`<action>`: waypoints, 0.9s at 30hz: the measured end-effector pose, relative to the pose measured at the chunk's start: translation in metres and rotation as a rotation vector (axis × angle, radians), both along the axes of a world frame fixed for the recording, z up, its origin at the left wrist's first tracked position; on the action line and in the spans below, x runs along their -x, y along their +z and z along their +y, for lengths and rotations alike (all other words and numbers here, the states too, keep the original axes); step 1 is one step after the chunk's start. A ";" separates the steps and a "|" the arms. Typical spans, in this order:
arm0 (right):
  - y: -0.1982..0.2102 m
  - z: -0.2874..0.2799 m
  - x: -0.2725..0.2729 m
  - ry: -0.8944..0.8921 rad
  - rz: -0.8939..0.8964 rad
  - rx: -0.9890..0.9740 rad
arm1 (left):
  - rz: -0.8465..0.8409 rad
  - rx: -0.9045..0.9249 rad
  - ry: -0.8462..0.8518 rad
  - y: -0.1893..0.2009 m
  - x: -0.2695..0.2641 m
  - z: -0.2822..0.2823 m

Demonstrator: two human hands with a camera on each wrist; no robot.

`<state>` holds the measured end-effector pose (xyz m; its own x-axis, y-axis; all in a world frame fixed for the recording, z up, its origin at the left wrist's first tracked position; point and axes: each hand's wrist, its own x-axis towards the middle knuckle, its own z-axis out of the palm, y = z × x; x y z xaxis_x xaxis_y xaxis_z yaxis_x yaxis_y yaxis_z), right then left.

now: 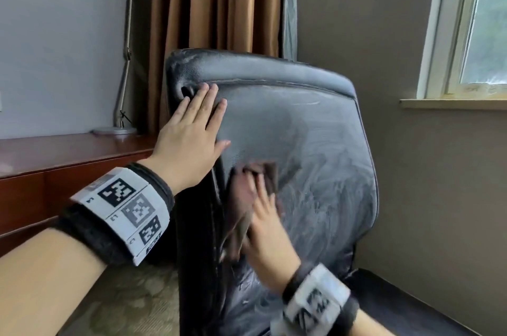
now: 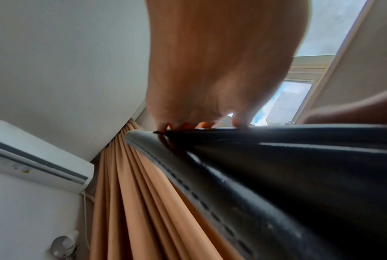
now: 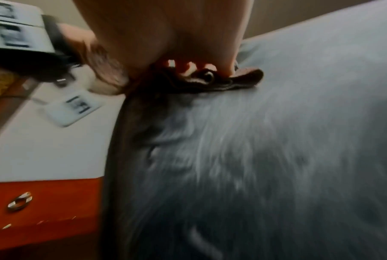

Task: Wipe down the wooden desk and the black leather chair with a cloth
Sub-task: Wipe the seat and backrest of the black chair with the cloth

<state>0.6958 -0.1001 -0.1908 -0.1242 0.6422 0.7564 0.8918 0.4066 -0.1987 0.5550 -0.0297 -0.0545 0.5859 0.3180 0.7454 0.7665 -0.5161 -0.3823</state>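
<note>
From the head view, the left hand (image 1: 189, 132) lies flat with straight fingers on the chair (image 1: 301, 143) back near its top, while the blurred right hand (image 1: 267, 222) presses a dark cloth (image 1: 267, 179) lower down; the worktop (image 1: 55, 154) stands left. The left wrist view hides that hand's fingertips behind the chair's edge. The right wrist view is smeared, fingers (image 3: 229, 67) pressing on the bunched cloth, their grip unclear.

1. Daylight enters from the window (image 1: 477, 23) at right, leaving soft sheen on the chair back (image 1: 301, 121).
2. Motion blur smears the right hand (image 1: 263, 228).
3. Both wrist views bend strongly at the edges.
</note>
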 end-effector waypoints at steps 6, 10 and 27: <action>0.015 0.025 -0.033 -0.084 0.155 -0.028 | 0.075 -0.027 0.037 -0.016 0.002 -0.005; -0.029 0.002 0.012 0.067 0.177 -0.089 | 0.065 -0.046 0.041 -0.023 0.006 -0.003; -0.055 -0.027 0.003 0.085 -0.221 -0.103 | -0.031 -0.101 -0.039 -0.029 0.004 0.005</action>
